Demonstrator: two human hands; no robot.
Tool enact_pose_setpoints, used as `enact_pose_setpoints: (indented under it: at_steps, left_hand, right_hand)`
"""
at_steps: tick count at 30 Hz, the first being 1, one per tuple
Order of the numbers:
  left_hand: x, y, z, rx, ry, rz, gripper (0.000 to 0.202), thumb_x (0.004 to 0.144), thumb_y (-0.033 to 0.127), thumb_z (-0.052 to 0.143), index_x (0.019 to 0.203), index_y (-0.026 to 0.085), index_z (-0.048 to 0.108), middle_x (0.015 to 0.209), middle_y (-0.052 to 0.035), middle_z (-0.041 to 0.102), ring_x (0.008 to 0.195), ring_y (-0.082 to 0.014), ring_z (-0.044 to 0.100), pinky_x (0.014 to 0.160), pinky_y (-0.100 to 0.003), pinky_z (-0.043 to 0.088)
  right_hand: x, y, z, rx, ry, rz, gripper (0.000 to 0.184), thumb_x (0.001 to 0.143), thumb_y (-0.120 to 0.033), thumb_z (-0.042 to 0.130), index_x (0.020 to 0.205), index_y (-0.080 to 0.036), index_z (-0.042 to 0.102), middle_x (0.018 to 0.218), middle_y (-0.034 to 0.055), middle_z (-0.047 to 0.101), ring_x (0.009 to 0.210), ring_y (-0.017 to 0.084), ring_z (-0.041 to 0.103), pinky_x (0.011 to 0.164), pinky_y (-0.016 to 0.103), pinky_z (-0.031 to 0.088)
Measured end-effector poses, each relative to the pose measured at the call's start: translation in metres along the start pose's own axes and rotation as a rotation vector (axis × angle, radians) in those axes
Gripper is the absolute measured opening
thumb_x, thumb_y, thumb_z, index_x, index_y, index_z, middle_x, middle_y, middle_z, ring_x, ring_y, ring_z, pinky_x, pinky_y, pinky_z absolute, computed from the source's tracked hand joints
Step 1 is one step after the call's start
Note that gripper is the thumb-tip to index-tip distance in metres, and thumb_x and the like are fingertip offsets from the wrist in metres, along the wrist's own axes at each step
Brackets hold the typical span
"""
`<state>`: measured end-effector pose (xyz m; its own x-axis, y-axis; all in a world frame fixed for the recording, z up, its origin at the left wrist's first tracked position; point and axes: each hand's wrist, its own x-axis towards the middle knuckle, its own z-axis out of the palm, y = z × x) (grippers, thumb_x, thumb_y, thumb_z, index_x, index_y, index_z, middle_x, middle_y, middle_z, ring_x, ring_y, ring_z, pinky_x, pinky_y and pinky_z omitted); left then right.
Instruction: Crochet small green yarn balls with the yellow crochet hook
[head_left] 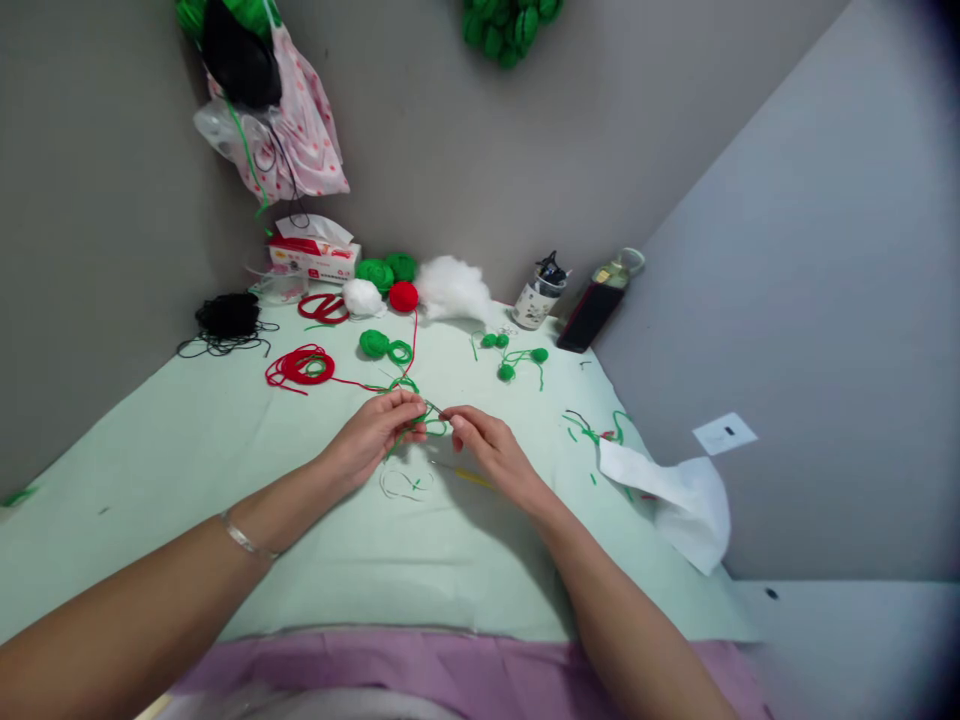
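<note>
While staying clear of yellow stick (pixel 474 479) on counter (pixel 337 570), keep green yarn (pixel 435 433), pinched in left grip (pixel 381 425) over counter, lightly taut; steady thin tool (pixel 436 409), clasped in right grip (pixel 489 442), against slipping; keep red strand (pixel 415 345) beyond free of snags.

A plain grey wall (pixel 409 130) stands at twelve o'clock, a smooth bluish-grey wall (pixel 810 250) at two, a pale-green cloth-covered table (pixel 315 570) at six.
</note>
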<state>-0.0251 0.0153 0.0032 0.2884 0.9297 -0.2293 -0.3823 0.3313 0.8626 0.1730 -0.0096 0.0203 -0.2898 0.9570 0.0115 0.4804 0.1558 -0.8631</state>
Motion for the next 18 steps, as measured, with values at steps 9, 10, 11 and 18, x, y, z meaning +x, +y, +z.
enact_pose_setpoints:
  at_steps: [9, 10, 11, 18]
  left_hand:
    - [-0.0038, -0.0009, 0.0025, -0.017, -0.076, -0.046, 0.013, 0.078, 0.018, 0.079, 0.084, 0.013, 0.069, 0.078, -0.0010, 0.066, 0.068, -0.0113, 0.065, 0.066, -0.022, 0.059]
    - [-0.0041, -0.0008, 0.0024, -0.021, -0.079, -0.047, 0.012, 0.078, 0.018, 0.079, 0.084, 0.013, 0.069, 0.078, -0.0012, 0.066, 0.069, -0.0114, 0.065, 0.066, -0.022, 0.059]
    - [-0.0042, -0.0006, 0.0023, -0.025, -0.081, -0.047, 0.012, 0.078, 0.017, 0.079, 0.084, 0.013, 0.069, 0.078, -0.0013, 0.066, 0.069, -0.0116, 0.066, 0.066, -0.022, 0.059]
    - [-0.0032, 0.0006, 0.0010, -0.061, -0.074, -0.034, 0.014, 0.079, 0.020, 0.080, 0.084, 0.015, 0.069, 0.079, -0.0013, 0.064, 0.070, -0.0124, 0.065, 0.067, -0.023, 0.059]
  right_hand:
    - [0.0003, -0.0021, 0.0050, 0.014, 0.093, 0.007, 0.034, 0.095, -0.046, 0.058, 0.111, -0.019, 0.072, 0.074, -0.0022, 0.059, 0.066, 0.014, 0.047, 0.064, 0.028, 0.035]
    - [0.0004, -0.0022, 0.0053, 0.025, 0.096, 0.005, 0.034, 0.095, -0.046, 0.059, 0.110, -0.019, 0.072, 0.073, -0.0025, 0.058, 0.065, 0.013, 0.046, 0.064, 0.028, 0.034]
    - [0.0005, -0.0023, 0.0055, 0.037, 0.096, 0.003, 0.033, 0.094, -0.046, 0.060, 0.109, -0.019, 0.072, 0.072, -0.0028, 0.057, 0.065, 0.013, 0.045, 0.063, 0.028, 0.034]
    - [0.0010, -0.0024, 0.0047, 0.073, 0.087, -0.006, 0.034, 0.094, -0.048, 0.060, 0.108, -0.019, 0.072, 0.070, -0.0033, 0.052, 0.065, 0.013, 0.043, 0.063, 0.028, 0.034]
